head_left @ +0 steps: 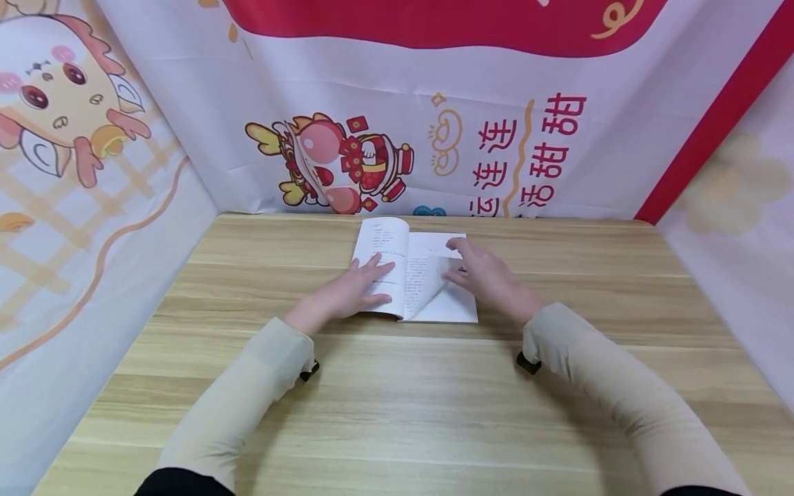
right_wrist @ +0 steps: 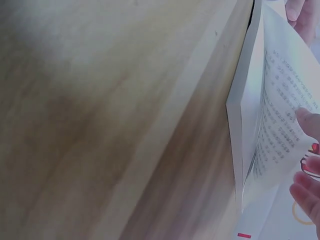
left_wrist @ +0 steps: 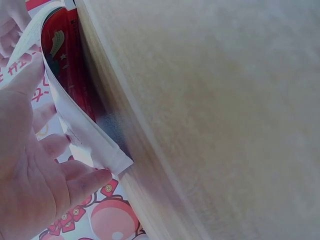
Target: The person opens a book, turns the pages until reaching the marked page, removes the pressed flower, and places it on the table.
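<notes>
Wooden table (head_left: 397, 413), and the open book (head_left: 414, 279) lies at its far middle, near the cartoon backdrop (head_left: 347, 165). Left hand (head_left: 356, 289) presses flat on the book's left page; right hand (head_left: 486, 275) lifts a leaf (head_left: 434, 289) with loosely bent fingers — mid page-turn, I'd say, needing a sweep leftward.

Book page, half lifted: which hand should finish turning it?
Right. The right hand already lifts the curling page, while the left hand lies flat on the book's left side.
</notes>
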`<state>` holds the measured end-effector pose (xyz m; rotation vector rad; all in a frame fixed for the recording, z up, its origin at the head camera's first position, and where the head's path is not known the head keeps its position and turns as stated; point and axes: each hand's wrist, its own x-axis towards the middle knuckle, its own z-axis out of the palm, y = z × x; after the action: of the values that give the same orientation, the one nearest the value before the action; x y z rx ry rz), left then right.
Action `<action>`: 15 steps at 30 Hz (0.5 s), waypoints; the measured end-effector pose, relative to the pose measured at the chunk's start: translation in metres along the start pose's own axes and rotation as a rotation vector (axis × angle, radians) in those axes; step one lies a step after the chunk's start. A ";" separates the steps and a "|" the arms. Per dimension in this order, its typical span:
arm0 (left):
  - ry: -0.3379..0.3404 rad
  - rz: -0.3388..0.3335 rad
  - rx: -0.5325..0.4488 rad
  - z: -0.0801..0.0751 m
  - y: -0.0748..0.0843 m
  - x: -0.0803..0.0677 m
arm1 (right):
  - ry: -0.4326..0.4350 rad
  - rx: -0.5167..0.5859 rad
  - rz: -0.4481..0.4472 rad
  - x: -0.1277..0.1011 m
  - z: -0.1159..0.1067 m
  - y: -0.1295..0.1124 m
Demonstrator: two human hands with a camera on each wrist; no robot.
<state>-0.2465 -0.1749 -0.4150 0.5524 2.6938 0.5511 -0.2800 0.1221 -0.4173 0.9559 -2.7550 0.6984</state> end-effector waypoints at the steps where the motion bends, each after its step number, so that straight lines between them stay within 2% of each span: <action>1: -0.001 0.000 -0.001 0.000 0.000 0.000 | 0.014 -0.017 -0.018 0.000 0.001 0.000; 5: -0.004 0.000 -0.005 0.000 0.001 -0.001 | 0.032 -0.070 -0.072 0.001 0.005 -0.002; 15: 0.003 -0.004 -0.013 -0.002 0.002 -0.002 | -0.042 -0.079 -0.114 0.000 0.017 -0.008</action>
<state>-0.2446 -0.1744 -0.4121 0.5429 2.6917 0.5688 -0.2753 0.1087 -0.4289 1.1123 -2.7150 0.5539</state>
